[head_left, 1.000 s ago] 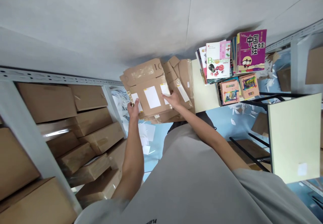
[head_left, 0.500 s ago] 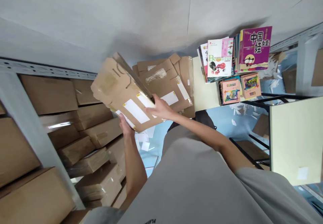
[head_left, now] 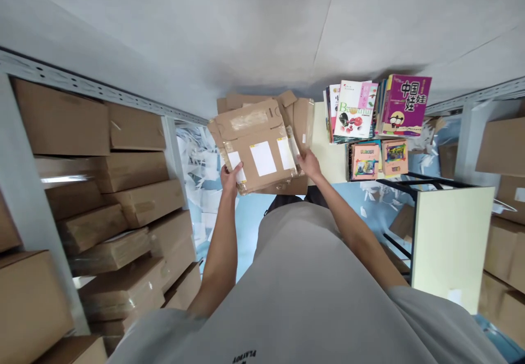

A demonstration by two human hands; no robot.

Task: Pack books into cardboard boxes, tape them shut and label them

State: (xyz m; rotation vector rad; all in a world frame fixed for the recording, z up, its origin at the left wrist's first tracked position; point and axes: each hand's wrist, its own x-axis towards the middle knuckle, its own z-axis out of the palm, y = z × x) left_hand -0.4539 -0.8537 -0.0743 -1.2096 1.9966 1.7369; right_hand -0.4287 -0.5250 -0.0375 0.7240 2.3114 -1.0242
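Between my two hands is a flattened cardboard box (head_left: 268, 134) with white paper labels and strips of clear tape. My left hand (head_left: 232, 178) grips its lower left corner, thumb on top over a white label. At the right edge my right hand (head_left: 309, 164) is closed on the same box, its fingertips partly hidden. More flattened cardboard (head_left: 303, 115) lies beneath and behind it on the pale table (head_left: 326, 159). The held box covers most of that pile, and I cannot tell whether it rests on it.
Right of the cardboard stand stacks of books, one with a purple cover (head_left: 408, 104), others with white (head_left: 355, 110) and pink covers (head_left: 366, 162). Cardboard boxes (head_left: 143, 203) fill the shelves at left. Paper scraps (head_left: 200, 162) litter the blue floor. A second pale tabletop (head_left: 451, 244) is at right.
The box has come down from a raised, tilted position at the left to lie flatter over the cardboard pile. My right hand has moved to its right edge. The view has shifted.
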